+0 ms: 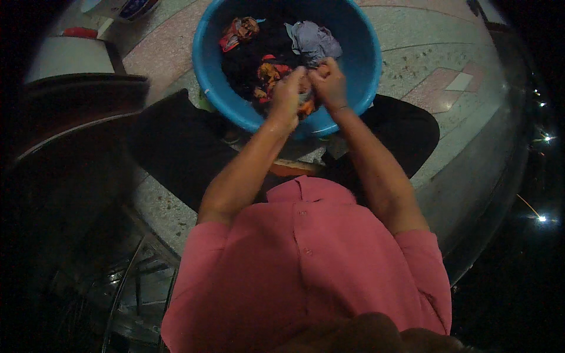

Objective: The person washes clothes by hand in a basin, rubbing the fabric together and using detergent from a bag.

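A blue plastic basin [371, 66] stands between my knees with clothes inside. My left hand [287, 92] and my right hand [327, 81] are close together over its near side, fingers curled on a patterned orange and red cloth [305, 106], blurred where they grip it. More of the red and orange patterned fabric [270, 73] lies just left of my hands. Beyond my right hand rests a bunched grey-lilac cloth [314, 40]. Another red and brown patterned bundle [238, 31] sits at the basin's far left. Dark cloth [273, 39] spreads beneath and between the bundles.
Patterned tile floor [410, 57] surrounds the basin. Dark furniture [84, 92] with a curved edge stands on the left, a white surface [73, 57] behind it. A dark metal rack [137, 273] is at the lower left. My bent legs flank the basin.
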The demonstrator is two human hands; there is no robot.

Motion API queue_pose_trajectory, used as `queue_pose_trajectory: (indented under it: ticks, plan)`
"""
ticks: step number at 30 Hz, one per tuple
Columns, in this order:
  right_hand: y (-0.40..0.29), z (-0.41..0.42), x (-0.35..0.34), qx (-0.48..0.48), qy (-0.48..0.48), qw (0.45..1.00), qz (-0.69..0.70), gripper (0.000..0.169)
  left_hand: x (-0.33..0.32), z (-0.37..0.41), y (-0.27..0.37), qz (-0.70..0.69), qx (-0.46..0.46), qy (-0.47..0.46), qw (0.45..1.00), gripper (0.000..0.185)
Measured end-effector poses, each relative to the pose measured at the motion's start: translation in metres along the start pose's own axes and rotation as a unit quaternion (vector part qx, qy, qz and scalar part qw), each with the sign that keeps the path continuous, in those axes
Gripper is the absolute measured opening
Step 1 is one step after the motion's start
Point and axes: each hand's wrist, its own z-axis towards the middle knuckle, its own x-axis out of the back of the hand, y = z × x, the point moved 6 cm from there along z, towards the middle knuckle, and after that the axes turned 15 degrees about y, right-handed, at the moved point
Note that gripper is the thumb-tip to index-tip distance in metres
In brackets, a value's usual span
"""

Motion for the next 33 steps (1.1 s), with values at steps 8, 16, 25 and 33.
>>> queue_pose_trajectory:
  ticks: [8,16,25,33]
  plan:
    - [0.032,-0.012,0.011,-0.272,-0.140,0.869,0.390,0.060,-0.004,0.005,0.004,0.248,-0.099,-0.048,0.962,0.038]
    - [0.012,-0.004,0.005,0.004,-0.196,0.966,0.166,0.060,-0.011,-0.012,-0.007,0.060,0.027,-0.191,0.979,0.044]
    - [-0.009,0.003,0.022,-0.094,-0.116,0.944,0.293,0.022,0.028,0.037,-0.062,0.065,0.163,-0.124,0.977,0.039]
    - [-0.130,-0.101,0.006,0.300,-0.232,0.905,0.192,0.029,-0.001,0.018,-0.036,-0.283,0.538,-0.430,0.667,0.043]
